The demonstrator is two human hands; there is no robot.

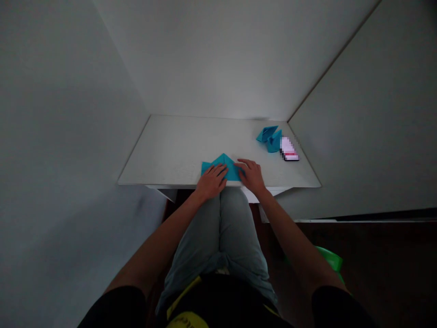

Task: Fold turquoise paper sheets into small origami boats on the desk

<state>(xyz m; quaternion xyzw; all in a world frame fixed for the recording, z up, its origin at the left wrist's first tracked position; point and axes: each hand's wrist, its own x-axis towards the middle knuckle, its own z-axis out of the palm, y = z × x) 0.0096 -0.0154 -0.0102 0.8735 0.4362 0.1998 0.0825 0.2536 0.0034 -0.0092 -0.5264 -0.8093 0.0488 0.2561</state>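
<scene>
A blue sheet of paper (223,163), partly folded with a peak pointing away from me, lies near the front edge of the white table (170,150). My left hand (212,180) rests flat on its left part with the fingers stretched out. My right hand (251,173) presses flat on its right part, fingers spread and pointing left. Neither hand grips anything.
Two folded blue paper shapes (269,136) sit at the back right of the table beside a small blurred pink-white object (288,150). White walls close in on the left, back and right. A green stool edge (329,259) shows under my right arm.
</scene>
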